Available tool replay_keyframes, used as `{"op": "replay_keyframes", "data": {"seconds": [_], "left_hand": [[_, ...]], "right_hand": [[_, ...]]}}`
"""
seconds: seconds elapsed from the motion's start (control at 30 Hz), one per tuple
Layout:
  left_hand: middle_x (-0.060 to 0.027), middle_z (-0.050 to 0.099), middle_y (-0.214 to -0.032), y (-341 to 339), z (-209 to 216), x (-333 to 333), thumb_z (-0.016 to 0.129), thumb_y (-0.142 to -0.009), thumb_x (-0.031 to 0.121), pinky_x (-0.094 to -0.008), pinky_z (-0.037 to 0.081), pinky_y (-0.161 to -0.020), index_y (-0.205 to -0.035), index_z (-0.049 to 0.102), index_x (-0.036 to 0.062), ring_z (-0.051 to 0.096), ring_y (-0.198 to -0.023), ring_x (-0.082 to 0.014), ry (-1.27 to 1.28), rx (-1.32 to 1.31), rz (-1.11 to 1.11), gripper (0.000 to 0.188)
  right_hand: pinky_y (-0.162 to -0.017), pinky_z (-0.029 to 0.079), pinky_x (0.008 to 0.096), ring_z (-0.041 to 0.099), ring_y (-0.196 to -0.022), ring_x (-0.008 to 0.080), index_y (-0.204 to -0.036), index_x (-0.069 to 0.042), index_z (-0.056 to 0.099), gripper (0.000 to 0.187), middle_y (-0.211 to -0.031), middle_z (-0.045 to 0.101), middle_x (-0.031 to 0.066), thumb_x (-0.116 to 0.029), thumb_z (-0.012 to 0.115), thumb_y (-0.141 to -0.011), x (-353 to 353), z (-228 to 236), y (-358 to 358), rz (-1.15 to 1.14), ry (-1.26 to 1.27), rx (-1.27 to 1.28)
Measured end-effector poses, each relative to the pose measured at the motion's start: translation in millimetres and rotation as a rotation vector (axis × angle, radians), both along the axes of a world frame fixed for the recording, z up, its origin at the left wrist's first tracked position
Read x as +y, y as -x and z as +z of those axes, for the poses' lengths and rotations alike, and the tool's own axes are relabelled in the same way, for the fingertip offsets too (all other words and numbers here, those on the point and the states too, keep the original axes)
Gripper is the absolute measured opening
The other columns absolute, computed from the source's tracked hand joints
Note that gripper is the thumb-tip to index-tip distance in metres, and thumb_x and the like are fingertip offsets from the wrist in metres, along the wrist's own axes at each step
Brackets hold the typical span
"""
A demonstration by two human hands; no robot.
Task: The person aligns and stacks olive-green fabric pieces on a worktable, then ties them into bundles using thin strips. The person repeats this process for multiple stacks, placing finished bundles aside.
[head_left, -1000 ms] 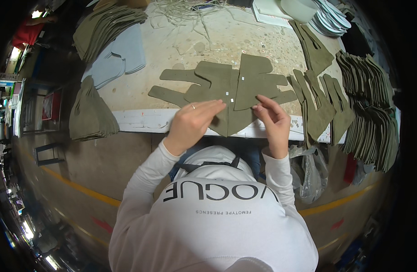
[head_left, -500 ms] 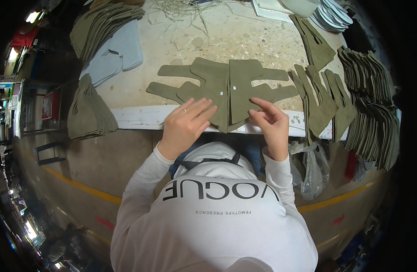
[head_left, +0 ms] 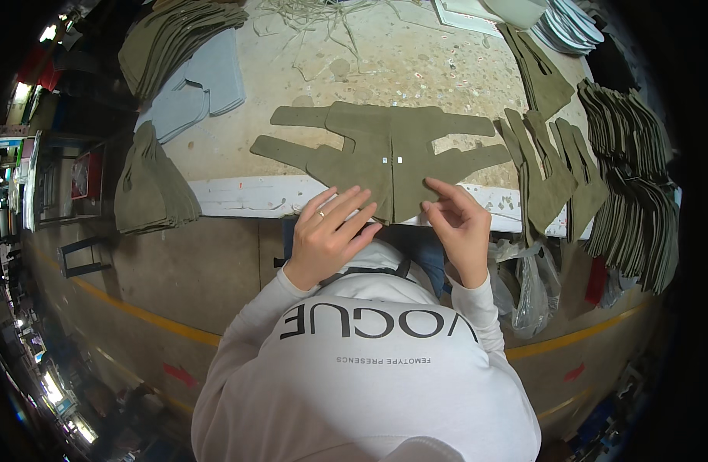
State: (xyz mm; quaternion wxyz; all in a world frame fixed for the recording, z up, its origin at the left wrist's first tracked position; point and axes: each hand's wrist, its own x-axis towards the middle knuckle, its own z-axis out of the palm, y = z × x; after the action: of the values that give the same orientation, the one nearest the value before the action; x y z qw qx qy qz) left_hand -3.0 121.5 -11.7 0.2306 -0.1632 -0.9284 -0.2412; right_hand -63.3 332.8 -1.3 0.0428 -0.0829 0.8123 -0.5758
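Two olive-green cut pieces lie side by side at the table's front edge, each with strap-like arms and a small white sticker near the middle seam. The left cut piece [head_left: 362, 158] and the right cut piece [head_left: 417, 165] nearly meet along straight inner edges. My left hand [head_left: 331, 235], a ring on one finger, is at the lower corner of the left piece with its fingers stretched out. At the right piece's lower right edge is my right hand [head_left: 458, 223], its thumb and forefinger apart and nothing visible between them.
Olive piece stacks stand at the left [head_left: 154, 189] and far left [head_left: 181, 46], beside grey-blue pieces [head_left: 215, 77]. Rightward lie more olive pieces [head_left: 539, 169] and a tall hanging stack [head_left: 627, 169]. Thread scraps [head_left: 323, 19] lie at the back; a clear plastic bag [head_left: 535, 289] hangs below.
My left hand has drawn back toward me, off the left piece's middle. The two pieces' inner edges now sit closer and more level. My right hand has barely moved.
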Motion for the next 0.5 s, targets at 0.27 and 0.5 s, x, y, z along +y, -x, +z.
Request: {"op": "replay_keyframes", "data": {"seconds": [0.27, 0.5], "left_hand": [[-0.0031, 0.069, -0.094, 14.5, -2.6, -3.1, 0.08, -0.069, 0.011, -0.0335, 0.051, -0.075, -0.092, 0.073, 0.0077, 0.067, -0.088, -0.0199, -0.082, 0.063, -0.114, 0.024], [-0.0023, 0.066, -0.085, 11.5, 15.9, -21.0, 0.077, -0.064, 0.003, -0.0318, 0.05, -0.066, -0.085, 0.07, 0.0077, 0.064, -0.071, -0.0197, -0.152, 0.138, -0.037, 0.022]], "right_hand": [[-0.055, 0.046, 0.03, 0.061, -0.061, 0.0192, -0.107, -0.001, 0.069, 0.024, -0.074, 0.061, 0.0114, -0.007, 0.069, -0.084, 1.7, 25.8, 2.8, 0.086, -0.334, 0.024], [-0.06, 0.049, 0.0367, 0.062, -0.065, 0.028, -0.116, 0.001, 0.063, 0.031, -0.087, 0.058, 0.0151, -0.008, 0.066, -0.087, -27.1, 17.9, 20.3, 0.06, -0.262, 0.263]]}}
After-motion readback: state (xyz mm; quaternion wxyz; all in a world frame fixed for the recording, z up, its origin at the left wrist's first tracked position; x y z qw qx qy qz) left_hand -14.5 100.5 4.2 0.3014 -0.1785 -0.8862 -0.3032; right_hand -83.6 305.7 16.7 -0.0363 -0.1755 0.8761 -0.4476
